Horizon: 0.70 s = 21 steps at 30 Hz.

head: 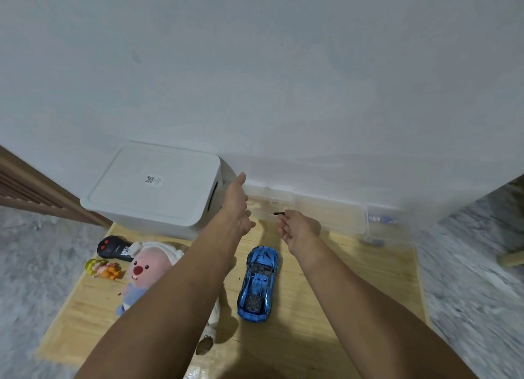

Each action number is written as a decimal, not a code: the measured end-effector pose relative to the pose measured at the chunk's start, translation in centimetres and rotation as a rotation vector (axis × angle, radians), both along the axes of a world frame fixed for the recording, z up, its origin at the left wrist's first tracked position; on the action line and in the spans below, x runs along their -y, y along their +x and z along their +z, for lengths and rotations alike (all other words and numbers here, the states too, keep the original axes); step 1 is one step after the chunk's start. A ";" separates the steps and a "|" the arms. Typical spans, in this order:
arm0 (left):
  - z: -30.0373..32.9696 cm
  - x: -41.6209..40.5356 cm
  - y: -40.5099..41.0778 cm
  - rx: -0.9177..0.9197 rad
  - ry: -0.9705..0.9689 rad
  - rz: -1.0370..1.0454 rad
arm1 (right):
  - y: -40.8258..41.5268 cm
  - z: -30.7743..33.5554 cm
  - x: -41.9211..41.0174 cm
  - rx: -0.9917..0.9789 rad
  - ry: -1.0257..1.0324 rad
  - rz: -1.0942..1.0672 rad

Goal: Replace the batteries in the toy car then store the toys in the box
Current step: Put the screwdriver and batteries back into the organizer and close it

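A pale wall [255, 66] rises behind a low wooden counter [326, 322] that stands on grey marbled floor [467, 279]. At the counter's far left corner sits a white lidded storage box [153, 186], a small label on its lid. Along the far edge to the right lie clear plastic containers [329, 217], the rightmost holding small blue-marked items too blurred to name. Near the left edge lies a pink-faced plush toy [147, 271], partly hidden under the left forearm. The blue toy car [259, 283] stands on its wheels at the counter's middle, between the two forearms, untouched. A black remote control [113, 246] lies just in front of the box, and a small yellow-and-orange figurine [103, 268] lies beside it at the left edge. The left hand [236, 205] reaches toward the box's right side, fingers straight, holding nothing. The right hand [297, 227] curls around a thin small screwdriver [272, 213], its tip pointing left.
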<state>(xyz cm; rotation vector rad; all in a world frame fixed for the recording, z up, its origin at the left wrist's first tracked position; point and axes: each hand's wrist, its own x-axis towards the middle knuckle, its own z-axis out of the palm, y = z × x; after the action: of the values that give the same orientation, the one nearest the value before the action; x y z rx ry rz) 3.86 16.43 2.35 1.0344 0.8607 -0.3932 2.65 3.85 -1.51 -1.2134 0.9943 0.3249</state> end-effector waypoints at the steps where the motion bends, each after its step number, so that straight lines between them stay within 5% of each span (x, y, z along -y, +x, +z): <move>1: 0.0 0.0 -0.1 0.000 0.002 -0.001 | 0.0 0.0 0.0 0.002 -0.015 -0.005; 13: 0.3 0.4 -0.5 0.015 0.047 0.006 | 0.2 0.9 0.1 0.064 0.070 0.152; 18: 0.6 1.2 -1.2 0.023 0.144 -0.033 | 0.6 0.1 1.5 0.114 -0.085 0.207; 21: 0.2 2.1 -1.8 0.039 0.397 -0.115 | 0.6 -0.7 2.2 0.208 -0.359 0.317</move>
<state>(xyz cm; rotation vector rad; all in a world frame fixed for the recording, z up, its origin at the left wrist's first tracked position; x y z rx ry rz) 2.09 14.34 2.56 1.4582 0.8655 -0.3032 3.27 1.69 -2.24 -1.7014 0.6949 0.2661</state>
